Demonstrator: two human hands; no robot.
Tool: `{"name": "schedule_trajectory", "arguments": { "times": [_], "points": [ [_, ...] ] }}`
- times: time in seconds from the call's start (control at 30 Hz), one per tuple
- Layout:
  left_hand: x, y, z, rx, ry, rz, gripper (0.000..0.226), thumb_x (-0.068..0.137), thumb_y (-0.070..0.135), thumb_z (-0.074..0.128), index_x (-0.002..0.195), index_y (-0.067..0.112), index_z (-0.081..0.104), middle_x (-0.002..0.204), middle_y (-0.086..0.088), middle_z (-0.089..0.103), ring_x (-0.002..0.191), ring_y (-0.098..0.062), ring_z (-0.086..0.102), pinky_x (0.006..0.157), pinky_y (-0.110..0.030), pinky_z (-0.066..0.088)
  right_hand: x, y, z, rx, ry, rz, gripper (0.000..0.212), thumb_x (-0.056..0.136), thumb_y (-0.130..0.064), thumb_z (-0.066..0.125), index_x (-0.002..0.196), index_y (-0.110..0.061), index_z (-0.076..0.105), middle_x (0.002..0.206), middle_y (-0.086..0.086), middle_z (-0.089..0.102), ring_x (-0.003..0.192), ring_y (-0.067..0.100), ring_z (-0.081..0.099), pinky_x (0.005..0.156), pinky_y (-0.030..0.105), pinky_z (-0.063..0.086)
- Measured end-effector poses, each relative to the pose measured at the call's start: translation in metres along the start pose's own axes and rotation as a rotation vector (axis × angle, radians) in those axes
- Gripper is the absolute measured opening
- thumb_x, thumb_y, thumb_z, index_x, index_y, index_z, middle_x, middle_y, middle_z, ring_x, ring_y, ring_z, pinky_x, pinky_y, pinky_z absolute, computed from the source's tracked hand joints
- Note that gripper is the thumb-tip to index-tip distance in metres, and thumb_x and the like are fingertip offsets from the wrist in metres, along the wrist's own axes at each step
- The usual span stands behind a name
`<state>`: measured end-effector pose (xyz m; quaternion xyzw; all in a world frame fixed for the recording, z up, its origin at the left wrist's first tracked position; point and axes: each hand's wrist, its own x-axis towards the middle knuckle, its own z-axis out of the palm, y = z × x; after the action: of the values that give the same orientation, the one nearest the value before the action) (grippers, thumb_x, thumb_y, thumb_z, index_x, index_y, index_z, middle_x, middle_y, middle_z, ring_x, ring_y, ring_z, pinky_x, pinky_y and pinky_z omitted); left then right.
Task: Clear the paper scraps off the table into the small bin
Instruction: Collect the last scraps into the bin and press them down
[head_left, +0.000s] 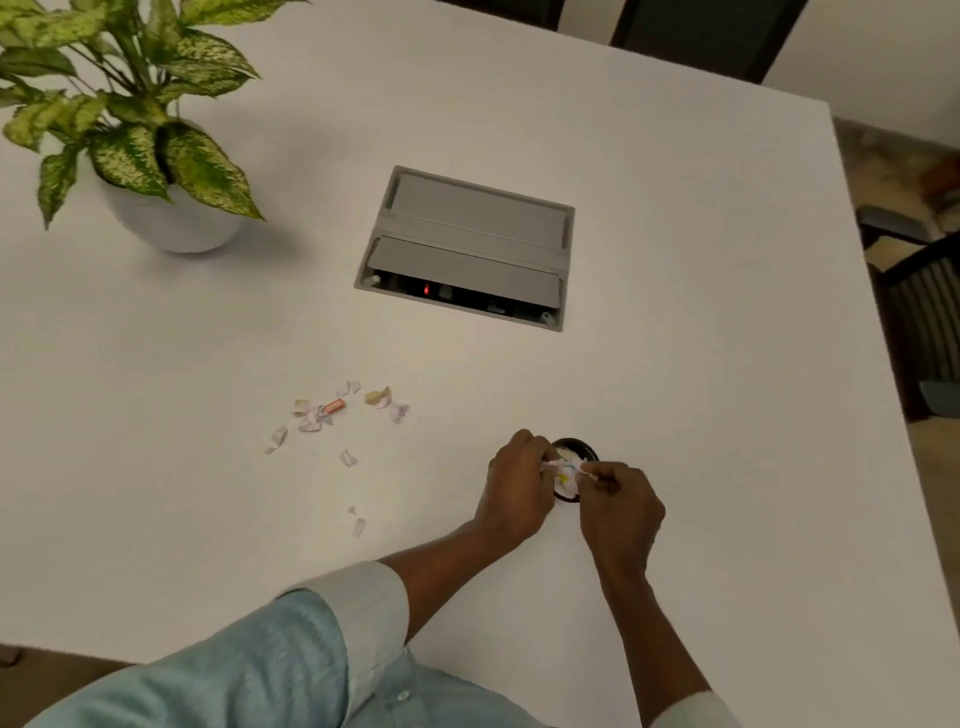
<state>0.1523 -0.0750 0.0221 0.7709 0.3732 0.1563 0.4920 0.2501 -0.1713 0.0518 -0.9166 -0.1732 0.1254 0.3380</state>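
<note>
Both hands, left hand (519, 483) and right hand (618, 506), are pinching crumpled paper scraps (563, 470) over the small round black bin (579, 447); torn scraps (332, 415) are lying at ten o'clock.

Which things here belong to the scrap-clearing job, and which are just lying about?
Part of the job:
loose scraps on the table
small bin
scraps in the bin
left hand
right hand

Just lying about:
potted plant
grey socket box
chairs
</note>
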Motion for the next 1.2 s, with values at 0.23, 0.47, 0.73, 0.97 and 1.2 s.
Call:
{"name": "schedule_trajectory", "arguments": {
  "times": [0.23,0.47,0.73,0.97,1.2],
  "points": [
    [-0.006,0.001,0.010,0.068,-0.107,-0.005,0.042,0.090,0.008,0.061,0.132,0.013,0.060,0.121,-0.005,0.064,0.099,-0.019,0.062,0.087,-0.033,0.051,0.004,0.013,-0.006,0.054,-0.033,-0.054,0.022,0.086,-0.003,0.069,0.102,-0.017,0.072,0.099,-0.005,0.075,0.091,0.013,0.072,0.079,0.025,0.052],
    [-0.051,-0.054,-0.030,0.335,-0.044,-0.029,0.025,0.098,0.021,0.062,0.121,0.021,0.055,0.121,0.005,0.055,0.088,-0.019,0.064,0.072,-0.032,0.050,-0.015,0.036,-0.002,-0.228,-0.176,-0.454,0.053,0.081,-0.006,0.072,0.130,-0.022,0.061,0.134,-0.005,0.064,0.120,0.015,0.057,0.098,0.037,0.046],
    [-0.095,-0.125,-0.059,0.746,-0.300,-0.016,0.078,0.090,0.032,0.076,0.153,0.003,0.040,0.168,-0.019,0.025,0.154,-0.038,0.029,0.116,-0.046,0.043,-0.013,0.047,0.015,-0.589,-0.336,-0.569,0.060,0.100,-0.048,0.037,0.153,-0.021,0.036,0.163,0.000,0.034,0.152,0.015,0.028,0.123,0.052,0.016],
    [-0.102,-0.132,-0.060,0.752,-0.337,0.022,0.092,0.094,0.037,0.071,0.161,0.001,0.018,0.172,-0.014,-0.005,0.160,-0.031,0.001,0.125,-0.042,0.024,-0.004,0.050,0.029,-0.640,-0.389,-0.505,0.067,0.100,-0.064,0.025,0.150,-0.021,0.039,0.159,-0.002,0.041,0.149,0.015,0.034,0.124,0.053,0.005],
    [-0.101,-0.139,-0.070,0.792,-0.285,0.024,0.068,0.086,0.026,0.080,0.143,0.002,0.053,0.162,-0.022,0.037,0.148,-0.042,0.041,0.110,-0.051,0.050,-0.003,0.024,0.021,-0.556,-0.130,-0.578,0.026,0.091,-0.033,0.053,0.102,-0.015,0.069,0.113,0.006,0.073,0.119,0.028,0.059,0.109,0.051,0.035]
  ]
}}
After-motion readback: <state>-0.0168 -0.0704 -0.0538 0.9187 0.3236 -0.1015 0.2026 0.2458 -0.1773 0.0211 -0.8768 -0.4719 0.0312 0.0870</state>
